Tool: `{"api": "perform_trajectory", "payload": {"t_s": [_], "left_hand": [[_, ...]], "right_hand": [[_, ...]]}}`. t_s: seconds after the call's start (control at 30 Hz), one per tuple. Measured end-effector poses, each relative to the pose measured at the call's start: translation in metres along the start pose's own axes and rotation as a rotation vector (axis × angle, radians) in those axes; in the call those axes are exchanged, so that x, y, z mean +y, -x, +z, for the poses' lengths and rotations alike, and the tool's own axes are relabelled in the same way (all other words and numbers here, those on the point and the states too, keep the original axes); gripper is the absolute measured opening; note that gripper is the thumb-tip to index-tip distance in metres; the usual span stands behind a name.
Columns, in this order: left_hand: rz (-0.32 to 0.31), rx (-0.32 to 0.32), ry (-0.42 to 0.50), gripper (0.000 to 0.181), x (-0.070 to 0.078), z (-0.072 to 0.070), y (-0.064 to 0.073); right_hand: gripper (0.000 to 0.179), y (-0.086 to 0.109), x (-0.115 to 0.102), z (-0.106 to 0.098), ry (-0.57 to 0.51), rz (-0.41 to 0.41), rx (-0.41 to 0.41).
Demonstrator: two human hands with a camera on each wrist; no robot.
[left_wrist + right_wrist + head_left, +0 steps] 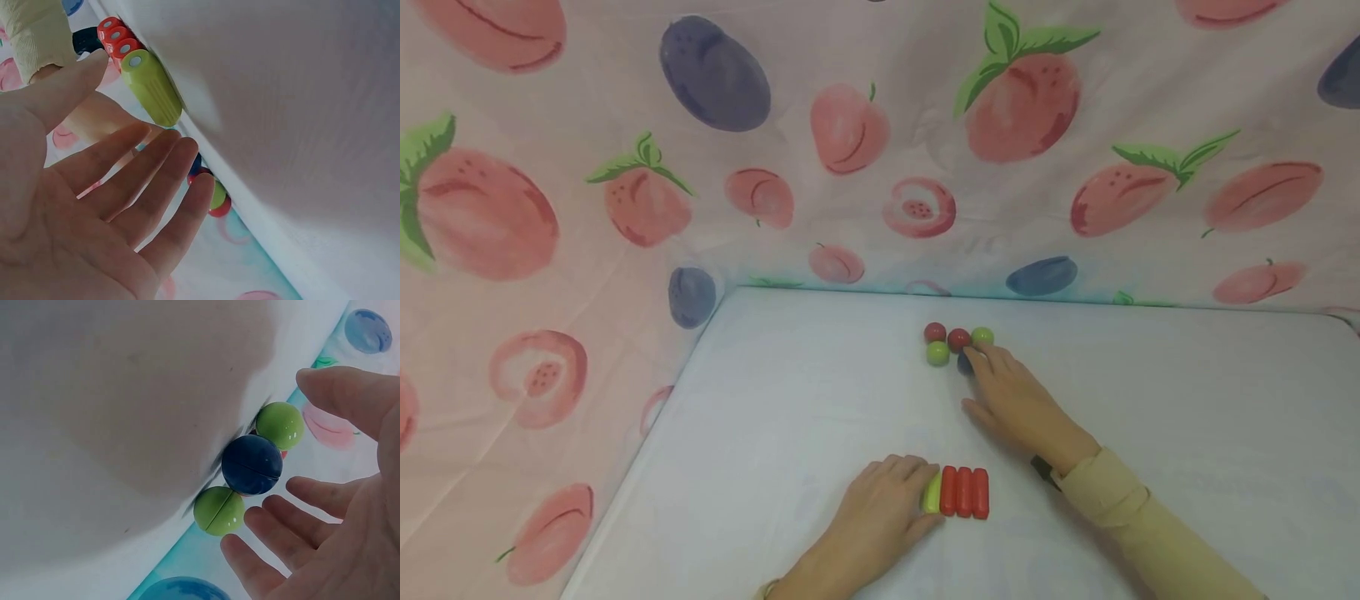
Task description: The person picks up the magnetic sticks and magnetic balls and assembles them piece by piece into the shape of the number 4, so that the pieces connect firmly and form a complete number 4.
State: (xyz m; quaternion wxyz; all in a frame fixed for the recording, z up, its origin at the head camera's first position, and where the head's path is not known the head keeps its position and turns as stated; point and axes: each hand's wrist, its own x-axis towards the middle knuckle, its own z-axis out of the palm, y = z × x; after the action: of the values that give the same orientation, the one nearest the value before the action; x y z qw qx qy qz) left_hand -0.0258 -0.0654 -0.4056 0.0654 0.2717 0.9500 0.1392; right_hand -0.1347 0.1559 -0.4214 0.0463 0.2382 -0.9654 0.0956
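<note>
In the head view my left hand (880, 508) lies beside a row of short plastic rods, its spread fingers and thumb at the yellow-green rod (932, 493). Three red rods (965, 492) adjoin it on the right. The left wrist view shows the yellow-green rod (152, 87) with a grey dot on its end, outside the outstretched fingers. Farther back, my right hand (1018, 404) reaches over a dark blue ball (252, 465), fingers loosely extended close to it. Around that ball sit two green balls (937, 353) and two red balls (958, 340).
Both groups are on a white-covered table (790, 400). A fruit-patterned cloth (917, 125) hangs along the back and left sides. A dark band (1043, 471) is at the right wrist, by the beige sleeve (1142, 521).
</note>
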Motion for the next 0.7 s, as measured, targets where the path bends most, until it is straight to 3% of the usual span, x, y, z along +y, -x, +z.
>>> {"api": "perform_trajectory", "payload": {"t_s": [0.7], "left_hand": [[0.026, 0.002, -0.036, 0.046, 0.0039, -0.0019, -0.0006]], "right_hand": [[0.065, -0.0027, 0.0006, -0.0025, -0.041, 0.009, -0.011]]}}
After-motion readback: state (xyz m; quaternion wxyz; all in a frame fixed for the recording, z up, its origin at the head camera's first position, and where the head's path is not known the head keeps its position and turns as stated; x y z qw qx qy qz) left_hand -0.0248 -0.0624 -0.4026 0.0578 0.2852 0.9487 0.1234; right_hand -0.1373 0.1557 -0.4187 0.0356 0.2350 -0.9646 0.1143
